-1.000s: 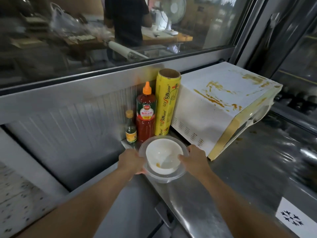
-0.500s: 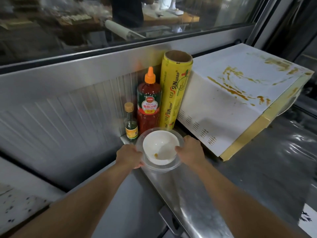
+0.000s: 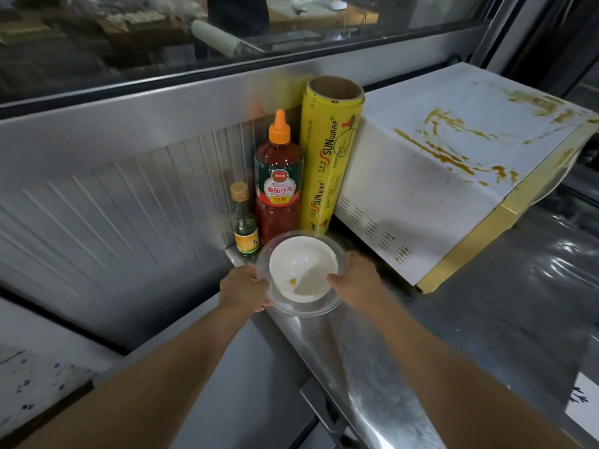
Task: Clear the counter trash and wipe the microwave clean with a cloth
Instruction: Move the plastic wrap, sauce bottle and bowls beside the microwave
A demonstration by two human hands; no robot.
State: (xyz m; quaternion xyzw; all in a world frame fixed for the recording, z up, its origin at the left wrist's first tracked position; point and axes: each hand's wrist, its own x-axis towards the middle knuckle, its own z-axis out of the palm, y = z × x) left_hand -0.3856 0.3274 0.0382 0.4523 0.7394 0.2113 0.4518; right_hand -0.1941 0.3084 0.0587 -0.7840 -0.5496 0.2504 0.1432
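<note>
Both bare forearms run in from the bottom corners of the frame, converging toward centre. Left hand (image 3: pixel 244 293) sits just left of centre, knuckles up, fingers curled down and closed around something at its right side. Right hand (image 3: pixel 355 280) mirrors it just right of centre, thumb side inward, fingers wrapped. Wrists straight, hands level, close together

A red sauce bottle (image 3: pixel 278 186) with an orange nozzle stands upright between a small glass bottle (image 3: pixel 244 226) and a yellow cling-wrap roll (image 3: pixel 327 157). All three stand against the ribbed metal wall (image 3: pixel 113 215), below a window (image 3: pixel 129 34).
</note>
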